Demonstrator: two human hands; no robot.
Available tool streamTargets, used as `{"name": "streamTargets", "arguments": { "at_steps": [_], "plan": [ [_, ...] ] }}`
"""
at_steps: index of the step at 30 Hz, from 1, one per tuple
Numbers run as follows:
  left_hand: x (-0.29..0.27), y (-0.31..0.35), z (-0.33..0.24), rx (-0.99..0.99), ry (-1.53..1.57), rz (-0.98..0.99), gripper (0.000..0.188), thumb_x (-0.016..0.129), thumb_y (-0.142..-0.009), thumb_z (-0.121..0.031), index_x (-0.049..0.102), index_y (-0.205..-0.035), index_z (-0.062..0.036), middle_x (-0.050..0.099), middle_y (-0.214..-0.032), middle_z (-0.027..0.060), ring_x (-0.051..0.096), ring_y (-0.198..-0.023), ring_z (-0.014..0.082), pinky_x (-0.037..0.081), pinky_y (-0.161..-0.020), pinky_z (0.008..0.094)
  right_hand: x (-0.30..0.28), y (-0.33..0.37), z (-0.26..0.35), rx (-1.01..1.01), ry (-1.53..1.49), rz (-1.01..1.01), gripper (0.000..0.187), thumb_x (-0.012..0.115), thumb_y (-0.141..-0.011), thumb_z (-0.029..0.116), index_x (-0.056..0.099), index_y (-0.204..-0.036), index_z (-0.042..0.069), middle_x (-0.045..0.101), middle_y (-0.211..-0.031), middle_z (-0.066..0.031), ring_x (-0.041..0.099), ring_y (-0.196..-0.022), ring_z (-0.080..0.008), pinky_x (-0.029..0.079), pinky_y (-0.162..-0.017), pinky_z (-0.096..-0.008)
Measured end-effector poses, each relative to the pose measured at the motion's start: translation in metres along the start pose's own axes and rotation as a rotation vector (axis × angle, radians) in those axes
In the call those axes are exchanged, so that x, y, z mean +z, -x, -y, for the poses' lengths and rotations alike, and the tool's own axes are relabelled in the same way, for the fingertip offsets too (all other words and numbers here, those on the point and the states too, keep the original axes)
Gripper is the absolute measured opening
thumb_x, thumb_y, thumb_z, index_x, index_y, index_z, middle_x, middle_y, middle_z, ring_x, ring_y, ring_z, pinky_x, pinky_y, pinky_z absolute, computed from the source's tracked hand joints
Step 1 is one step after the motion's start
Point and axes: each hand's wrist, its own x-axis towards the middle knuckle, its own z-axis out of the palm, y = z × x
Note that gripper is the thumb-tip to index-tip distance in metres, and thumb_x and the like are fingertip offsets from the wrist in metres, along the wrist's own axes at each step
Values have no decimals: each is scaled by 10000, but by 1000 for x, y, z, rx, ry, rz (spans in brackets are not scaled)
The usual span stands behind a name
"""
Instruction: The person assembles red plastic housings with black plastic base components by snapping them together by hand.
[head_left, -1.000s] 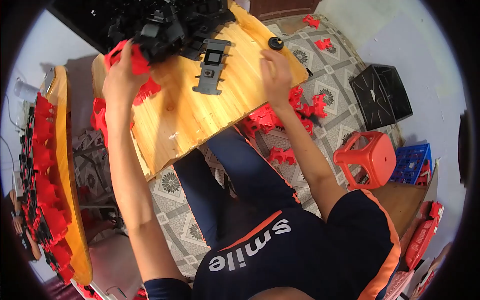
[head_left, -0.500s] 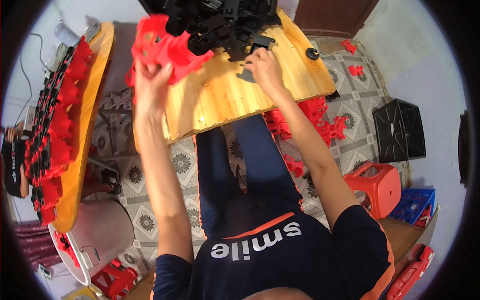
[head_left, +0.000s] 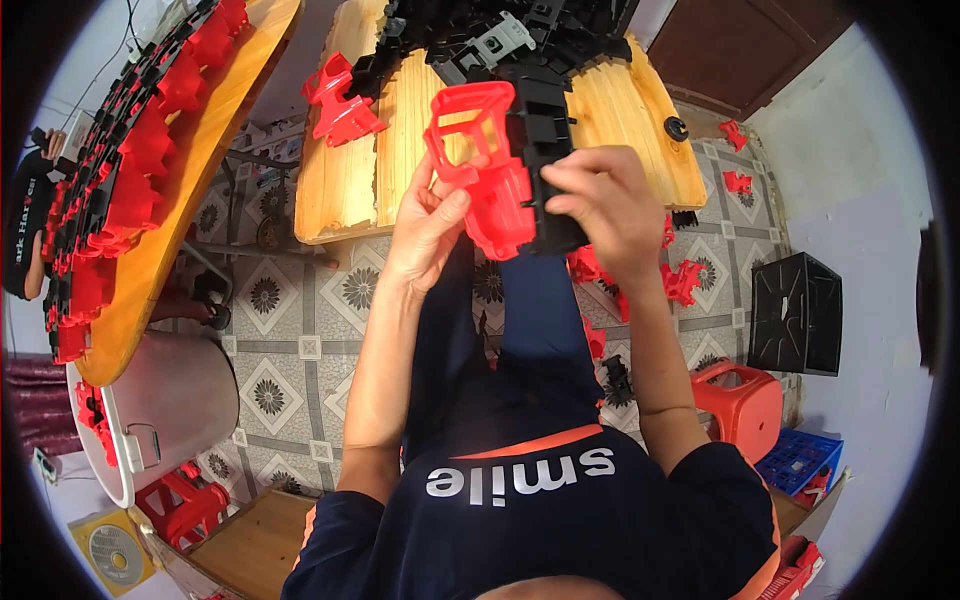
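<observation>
Above my lap, in front of the wooden table's near edge, my left hand grips a red plastic frame part with a window-like opening at its top. My right hand pinches a black plastic part by its right side. The two parts stand upright side by side, edges touching; whether they are locked together I cannot tell. Another red plastic part lies on the table's left side. Behind the held parts is a heap of black plastic pieces, a greyish one on top.
A side table at left carries rows of red and black parts. Below it stands a white bin. At right are a black crate, a red stool and a blue basket. Red pieces lie on the tiled floor.
Both hands have come back toward my body from the table. The right hand now holds a black part against the left hand's red part. Another red part now shows at the table's left.
</observation>
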Motion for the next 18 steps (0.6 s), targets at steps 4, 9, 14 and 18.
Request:
{"name": "streamTargets", "arguments": {
  "at_steps": [4,9,14,18],
  "plan": [
    [0,5,4,-16,10,60,809,717,-863,-71,241,-1517,-107,563,-1336,96,562,-1202,182,444,-1042,358,13,-5,2,-187,64,42,414,799,-605,-6,697,-999,68,618,-945,-43,574,-843,-235,494,-706,-328],
    [3,6,1,-28,-3,96,843,721,-863,-81,208,-1532,-115,547,-1352,71,560,-1195,167,449,-1027,332,17,-5,1,-238,53,84,405,794,-610,2,687,-997,60,613,-943,-43,573,-858,-239,498,-708,-333],
    [2,5,3,-66,62,127,904,712,-868,-76,126,-1553,-135,442,-1450,92,508,-1255,188,419,-1055,345,17,-4,4,-269,51,114,393,788,-615,12,678,-992,34,605,-938,-53,571,-853,-243,502,-711,-343],
    [8,10,10,48,-106,76,1042,723,-829,-76,-10,-1561,-189,358,-1494,130,436,-1327,247,373,-1093,384,17,-4,5,-272,39,217,373,789,-652,69,677,-1004,24,615,-962,-67,577,-868,-248,501,-714,-350]
  ]
}}
